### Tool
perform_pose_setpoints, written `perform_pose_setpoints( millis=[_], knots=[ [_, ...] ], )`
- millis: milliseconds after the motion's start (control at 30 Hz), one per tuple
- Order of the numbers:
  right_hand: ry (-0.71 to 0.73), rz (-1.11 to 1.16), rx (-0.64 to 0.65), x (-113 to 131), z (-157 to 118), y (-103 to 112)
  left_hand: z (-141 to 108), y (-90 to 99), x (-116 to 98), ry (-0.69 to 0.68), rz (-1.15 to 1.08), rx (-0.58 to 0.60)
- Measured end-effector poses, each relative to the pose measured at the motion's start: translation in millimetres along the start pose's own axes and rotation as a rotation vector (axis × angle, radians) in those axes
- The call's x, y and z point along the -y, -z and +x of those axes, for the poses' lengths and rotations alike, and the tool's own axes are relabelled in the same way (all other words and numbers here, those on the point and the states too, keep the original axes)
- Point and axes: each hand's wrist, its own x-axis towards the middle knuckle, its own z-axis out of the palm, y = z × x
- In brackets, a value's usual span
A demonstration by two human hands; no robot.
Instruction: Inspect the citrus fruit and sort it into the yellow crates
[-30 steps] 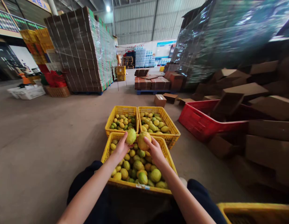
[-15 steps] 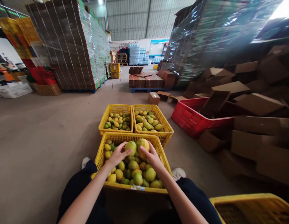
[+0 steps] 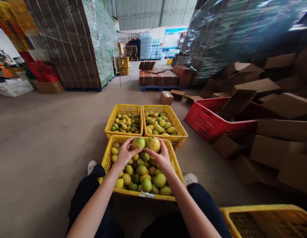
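My left hand [image 3: 126, 152] is closed around a green lemon [image 3: 138, 143], thumb in front and fingers behind it. A bigger, yellower lemon [image 3: 153, 144] with bumpy skin sits in my right hand [image 3: 162, 156], held the same way. Both fruits are side by side above the far part of a yellow crate [image 3: 143, 195]. Inside that crate lie many green and yellow lemons [image 3: 146, 184]. The fingers behind each fruit are partly hidden.
Two more yellow crates, left [image 3: 124, 134] and right [image 3: 178, 140], hold lemons just beyond. A red crate [image 3: 205, 119] and heaped cardboard boxes [image 3: 279, 145] stand on the right. Another yellow crate [image 3: 257, 208] is at the lower right. Wrapped pallet stacks [image 3: 71, 46] rise behind.
The view has tipped down slightly, so the background sits higher. Both lemons stay in my hands; the green one has turned and now shows its stem end on top.
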Motion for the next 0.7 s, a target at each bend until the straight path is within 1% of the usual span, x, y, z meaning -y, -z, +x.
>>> perform_pose_setpoints(
  millis=[100,200,267,333,433,567,633,700],
  knots=[
    [0.048,-0.042,0.021,-1,0,3,0,2.9,4,-0.032,0.081,0.026],
    [0.080,-0.051,0.032,0,0,5,0,4.2,2,-0.036,0.118,0.040],
    [0.074,-0.044,0.040,2,0,7,0,4.3,-1,-0.019,0.114,0.043],
    [0.030,-0.021,0.056,5,-3,8,-1,4.4,-6,0.022,0.089,0.042],
    [-0.125,0.111,0.075,9,-7,6,-3,4.9,-9,0.138,0.043,0.047],
    [-0.384,0.448,0.108,12,-9,-2,-4,5.1,-2,0.301,0.007,0.067],
    [-0.553,0.578,0.109,12,-6,-5,-3,4.0,3,0.375,0.014,0.097],
    [-0.749,0.683,0.081,10,-3,-6,-3,2.1,6,0.457,0.031,0.140]
  ],
)
